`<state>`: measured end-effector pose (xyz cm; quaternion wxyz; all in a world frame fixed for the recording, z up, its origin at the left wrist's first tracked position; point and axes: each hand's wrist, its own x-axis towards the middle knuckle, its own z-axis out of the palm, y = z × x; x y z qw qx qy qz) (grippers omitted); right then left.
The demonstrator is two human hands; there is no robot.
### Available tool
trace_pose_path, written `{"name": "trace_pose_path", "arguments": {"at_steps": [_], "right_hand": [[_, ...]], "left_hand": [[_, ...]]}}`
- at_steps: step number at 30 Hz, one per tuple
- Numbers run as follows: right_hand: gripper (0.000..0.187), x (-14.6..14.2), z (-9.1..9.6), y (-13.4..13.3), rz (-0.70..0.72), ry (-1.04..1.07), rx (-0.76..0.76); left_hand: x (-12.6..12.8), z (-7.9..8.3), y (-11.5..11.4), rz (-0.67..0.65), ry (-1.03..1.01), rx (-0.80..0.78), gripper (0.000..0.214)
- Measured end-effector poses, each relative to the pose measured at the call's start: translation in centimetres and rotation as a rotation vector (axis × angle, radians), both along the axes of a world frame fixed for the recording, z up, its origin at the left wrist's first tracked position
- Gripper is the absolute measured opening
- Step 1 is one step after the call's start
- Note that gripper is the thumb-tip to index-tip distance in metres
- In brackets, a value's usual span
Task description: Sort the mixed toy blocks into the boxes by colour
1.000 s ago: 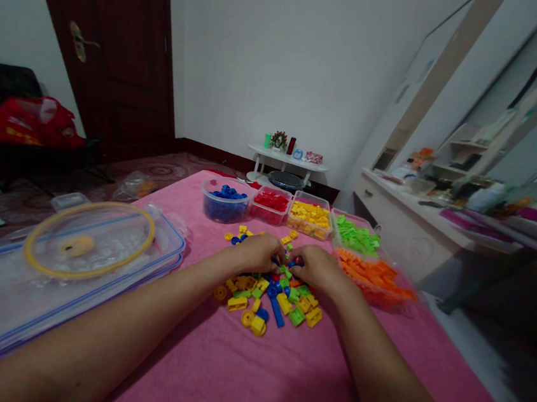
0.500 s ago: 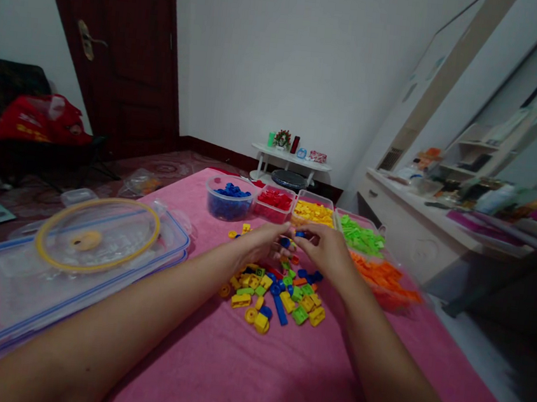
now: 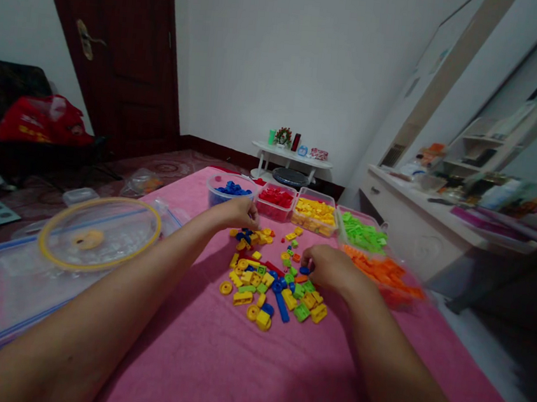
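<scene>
A heap of small yellow, blue, green and red plastic bricks (image 3: 272,284) lies on the pink cloth (image 3: 240,377). My left hand (image 3: 237,212) reaches out to the round tub of blue bricks (image 3: 224,191), its fingers curled at the tub's near rim; what they hold is hidden. My right hand (image 3: 330,268) rests on the right side of the heap, fingers pinched on a small blue brick (image 3: 305,270).
Behind the heap stand tubs of red (image 3: 275,202), yellow (image 3: 314,213), green (image 3: 360,233) and orange bricks (image 3: 385,276). Clear lids (image 3: 65,256) lie stacked at the left. A white side table (image 3: 292,159), a dark door (image 3: 116,51) and a dresser (image 3: 406,209) stand beyond.
The hands met over the heap and lifted with blue pieces, then parted. The left went forward to the blue tub; the right dropped back onto the heap.
</scene>
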<state>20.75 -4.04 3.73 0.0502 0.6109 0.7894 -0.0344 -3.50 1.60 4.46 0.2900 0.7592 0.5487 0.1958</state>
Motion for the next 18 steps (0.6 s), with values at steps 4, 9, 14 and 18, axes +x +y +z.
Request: {"name": "trace_pose_path", "arguments": {"at_steps": [4,9,14,18], "right_hand": [[0.023,-0.5,-0.7,0.1,0.015,0.000,0.051],[0.021,-0.8,-0.6,0.3,0.032,0.021,0.077],[0.017,-0.7,-0.6,0.3,0.012,0.039,0.092],[0.015,-0.6,-0.7,0.8,0.017,0.180,0.163]], "left_hand": [[-0.1,0.2,-0.7,0.094,0.484,0.093,0.021],[0.8,0.1,-1.8,0.179,0.667,0.071,0.029],[0.3,-0.5,-1.4,0.187,0.621,0.140,0.021],[0.1,-0.3,-0.8,0.092,0.326,0.029,0.015]]}}
